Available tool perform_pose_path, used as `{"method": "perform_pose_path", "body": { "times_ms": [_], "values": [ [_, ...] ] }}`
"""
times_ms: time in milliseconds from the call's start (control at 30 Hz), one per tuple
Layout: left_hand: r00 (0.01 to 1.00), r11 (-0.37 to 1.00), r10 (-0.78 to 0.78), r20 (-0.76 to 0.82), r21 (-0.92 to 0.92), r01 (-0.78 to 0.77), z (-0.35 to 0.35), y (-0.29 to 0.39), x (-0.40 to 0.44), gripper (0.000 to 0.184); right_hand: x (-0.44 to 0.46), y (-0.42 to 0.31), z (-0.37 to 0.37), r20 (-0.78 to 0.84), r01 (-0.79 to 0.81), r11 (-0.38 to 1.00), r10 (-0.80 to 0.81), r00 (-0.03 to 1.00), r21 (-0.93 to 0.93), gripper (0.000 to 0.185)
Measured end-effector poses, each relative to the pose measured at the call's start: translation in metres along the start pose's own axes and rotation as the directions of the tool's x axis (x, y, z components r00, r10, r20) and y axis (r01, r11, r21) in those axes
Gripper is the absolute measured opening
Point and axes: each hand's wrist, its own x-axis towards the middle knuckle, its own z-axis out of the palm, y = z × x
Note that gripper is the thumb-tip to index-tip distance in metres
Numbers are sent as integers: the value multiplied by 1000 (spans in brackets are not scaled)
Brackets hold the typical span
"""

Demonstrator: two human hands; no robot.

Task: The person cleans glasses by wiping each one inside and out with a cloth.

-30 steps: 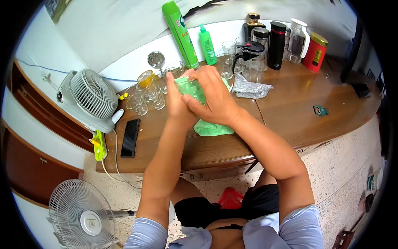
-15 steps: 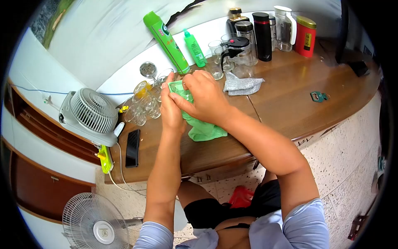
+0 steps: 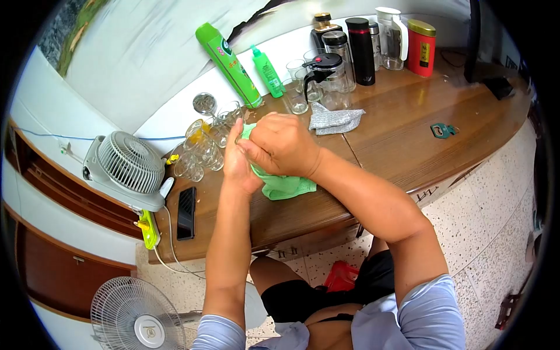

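A light green cloth [image 3: 289, 187] is bunched between my two hands over the front part of the desk, its loose end hanging below them. My right hand [image 3: 284, 146] is closed on the cloth, knuckles up. Against its other side my left hand [image 3: 238, 166] is held upright, palm inward, pressing the cloth; its fingers are partly hidden. Whether the cloth wraps a glass, I cannot make out. Several upturned or standing clear glasses [image 3: 204, 153] are just left of my hands. To the right lies a crumpled silver mesh cloth [image 3: 336, 121].
Behind stand a green spray can [image 3: 230, 67], a green pump bottle [image 3: 268, 73], a glass teapot [image 3: 329, 73], a black thermos [image 3: 361, 52], a white-lidded pitcher [image 3: 392, 41] and a red tin [image 3: 421, 49]. A phone [image 3: 186, 213], small fan [image 3: 131, 166] and bottle opener [image 3: 443, 130] lie around.
My right hand has turned and closed further over the cloth, covering more of its upper part. The whole view has shifted slightly.
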Motion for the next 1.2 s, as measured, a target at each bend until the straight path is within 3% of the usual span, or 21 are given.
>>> {"method": "perform_pose_path", "body": {
  "times_ms": [67,167,267,367,467,600,700,800,833,1033,1133,1200],
  "values": [
    [997,996,39,-63,86,-34,-13,-4,5,68,1,0,2,-20,-63,997,62,998,-52,28],
    [843,916,306,-441,377,-135,18,-14,0,61,-1,7,10,-80,-137,986,130,988,-94,29],
    [877,807,428,-218,528,-263,-6,-22,9,60,1,6,7,-76,-246,954,236,969,-173,30],
    [829,686,558,-38,583,-435,-7,-28,14,61,-1,6,5,-22,-328,917,332,943,-225,30],
    [755,541,655,-15,707,-456,3,-25,13,65,-10,3,12,24,-282,941,292,956,-186,29],
    [889,829,447,-95,418,-372,3,-11,5,69,-11,-7,10,95,-85,995,90,991,-59,29],
    [970,933,240,-32,283,-222,-1,-7,3,69,-5,1,9,-29,-53,997,52,998,-48,30],
    [952,941,221,-211,304,-151,11,-20,4,63,2,7,-2,-42,-149,980,144,989,-135,31],
    [919,912,280,-278,374,-165,20,-25,2,58,4,8,-5,-28,-194,965,192,981,-176,32],
    [912,840,384,-140,463,-282,-2,-30,13,57,1,14,0,-45,-349,921,346,937,-175,32],
    [891,865,437,-126,329,-378,4,-26,12,60,-5,13,5,22,-303,937,311,950,-174,32],
    [889,849,439,-131,384,-363,6,-20,8,66,-11,8,7,93,-248,955,265,960,-162,29]
  ]
}}
